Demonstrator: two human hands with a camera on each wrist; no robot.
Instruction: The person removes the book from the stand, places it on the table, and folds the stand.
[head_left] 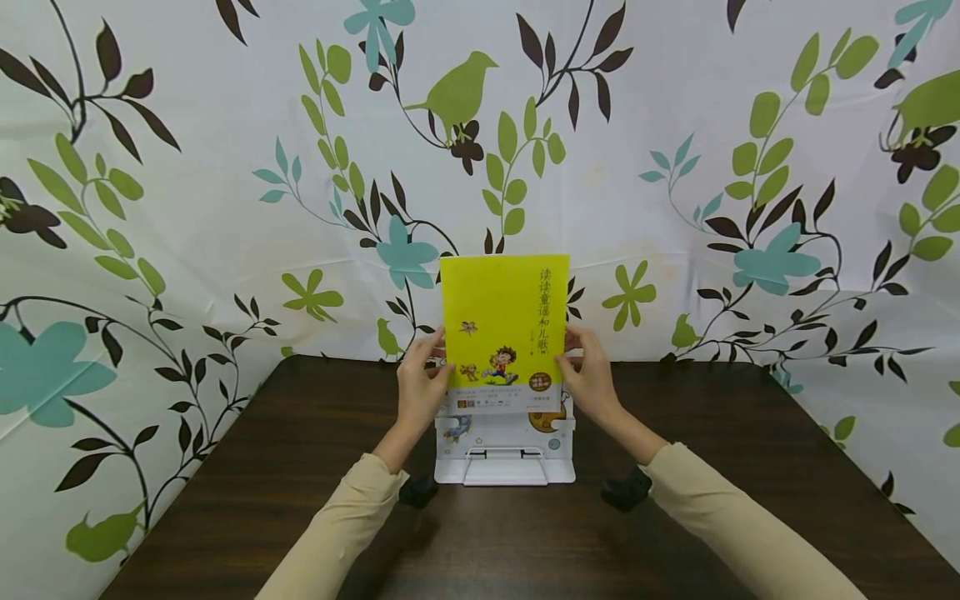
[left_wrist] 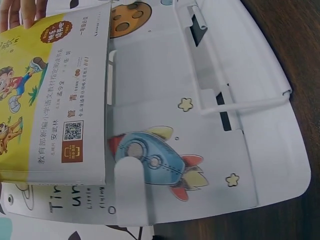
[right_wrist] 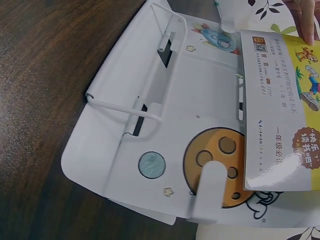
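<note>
Fingers [left_wrist: 28, 12] of both hands [head_left: 422, 385] [head_left: 595, 380] in a pinch on yellow book [head_left: 491, 300], full title [head_left: 544, 310] in head view alone

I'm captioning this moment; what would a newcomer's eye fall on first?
Probably the bright yellow rectangular paper book, central in the head view, held at its sides by the left hand and right hand. Behind it, a white stand printed with a blue rocket and orange spotted disc stands on the dark brown wood-grain table. A white backdrop with green, teal and dark leaves fills the background.
</note>
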